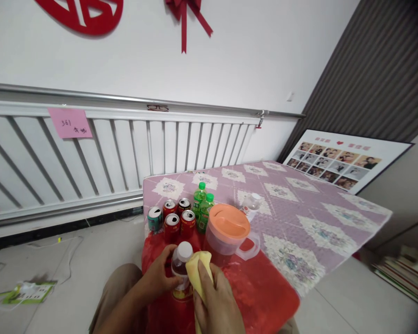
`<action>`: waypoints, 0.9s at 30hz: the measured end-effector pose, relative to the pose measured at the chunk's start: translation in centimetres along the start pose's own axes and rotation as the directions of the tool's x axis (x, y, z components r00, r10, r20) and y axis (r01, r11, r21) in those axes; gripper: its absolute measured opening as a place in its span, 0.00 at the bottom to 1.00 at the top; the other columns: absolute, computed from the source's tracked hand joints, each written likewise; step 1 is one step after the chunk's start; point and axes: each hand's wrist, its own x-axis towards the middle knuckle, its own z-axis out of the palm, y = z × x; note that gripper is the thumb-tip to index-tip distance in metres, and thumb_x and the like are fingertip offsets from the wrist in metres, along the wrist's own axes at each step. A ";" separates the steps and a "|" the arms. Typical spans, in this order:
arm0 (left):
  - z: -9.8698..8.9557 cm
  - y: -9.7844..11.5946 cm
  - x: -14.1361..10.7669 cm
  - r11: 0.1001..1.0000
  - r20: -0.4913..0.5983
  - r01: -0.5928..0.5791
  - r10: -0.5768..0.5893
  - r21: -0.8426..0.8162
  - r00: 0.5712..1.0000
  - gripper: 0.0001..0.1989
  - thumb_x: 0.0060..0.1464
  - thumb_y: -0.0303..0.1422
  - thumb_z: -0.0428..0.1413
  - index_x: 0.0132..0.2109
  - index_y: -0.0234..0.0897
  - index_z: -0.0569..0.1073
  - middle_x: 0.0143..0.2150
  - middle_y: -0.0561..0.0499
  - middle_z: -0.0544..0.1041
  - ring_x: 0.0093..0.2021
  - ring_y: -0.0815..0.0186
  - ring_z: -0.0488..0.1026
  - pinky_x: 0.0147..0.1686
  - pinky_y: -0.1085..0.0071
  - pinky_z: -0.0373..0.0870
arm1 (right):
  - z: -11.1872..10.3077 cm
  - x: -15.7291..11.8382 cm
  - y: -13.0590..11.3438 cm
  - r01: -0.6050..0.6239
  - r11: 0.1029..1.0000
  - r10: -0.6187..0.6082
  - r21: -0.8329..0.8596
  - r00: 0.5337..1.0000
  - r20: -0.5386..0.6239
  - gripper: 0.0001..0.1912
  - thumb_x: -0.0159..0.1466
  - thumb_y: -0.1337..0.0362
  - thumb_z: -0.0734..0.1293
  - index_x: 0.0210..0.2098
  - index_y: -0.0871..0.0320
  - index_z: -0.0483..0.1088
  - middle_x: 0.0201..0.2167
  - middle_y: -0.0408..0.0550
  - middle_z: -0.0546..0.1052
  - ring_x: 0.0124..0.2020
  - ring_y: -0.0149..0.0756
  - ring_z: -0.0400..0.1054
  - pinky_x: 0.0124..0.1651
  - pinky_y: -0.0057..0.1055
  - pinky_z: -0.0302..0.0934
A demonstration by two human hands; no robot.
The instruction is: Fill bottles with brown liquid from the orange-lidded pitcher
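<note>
My left hand is wrapped round a clear bottle with a white cap, which stands upright on red plastic. A folded yellow cloth is gripped in my right hand, close against the bottle's right side. Just beyond stands a clear pitcher with an orange lid, its handle to the right. Several opened drink cans are grouped behind the bottle. Two green bottles stand beside them.
Another clear bottle is behind the pitcher on the purple flowered cloth. A white radiator bearing a pink note runs along the wall. At the right leans a photo board. A power strip lies on the floor.
</note>
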 end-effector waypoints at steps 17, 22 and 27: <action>3.4 0.3 -1.1 0.997 -0.251 0.076 -0.067 0.026 0.966 0.35 0.43 0.32 0.63 0.58 0.35 0.62 0.53 0.42 0.74 0.52 0.52 0.72 0.54 0.57 0.67 | 1.4 -0.8 -0.4 -0.004 1.000 0.002 -0.021 0.996 -0.089 0.33 0.56 0.74 0.64 0.60 0.49 0.62 0.57 0.56 0.68 0.51 0.47 0.69 0.47 0.36 0.69; 2.2 -0.7 -2.3 0.989 -0.093 0.031 -0.045 -0.148 0.995 0.32 0.50 0.30 0.58 0.62 0.39 0.59 0.63 0.44 0.66 0.62 0.55 0.64 0.62 0.58 0.60 | 0.9 -0.4 0.8 0.033 0.996 -0.044 -0.083 0.991 -0.125 0.32 0.58 0.72 0.63 0.61 0.49 0.60 0.59 0.58 0.67 0.52 0.48 0.69 0.47 0.38 0.71; 0.8 -1.4 -2.3 0.994 -0.048 0.023 -0.028 -0.105 0.998 0.34 0.48 0.32 0.61 0.62 0.39 0.60 0.62 0.43 0.67 0.61 0.52 0.65 0.60 0.57 0.63 | 0.7 -0.4 0.7 0.065 0.992 -0.077 -0.112 0.992 -0.101 0.30 0.60 0.71 0.63 0.61 0.52 0.60 0.58 0.59 0.69 0.51 0.50 0.70 0.45 0.39 0.72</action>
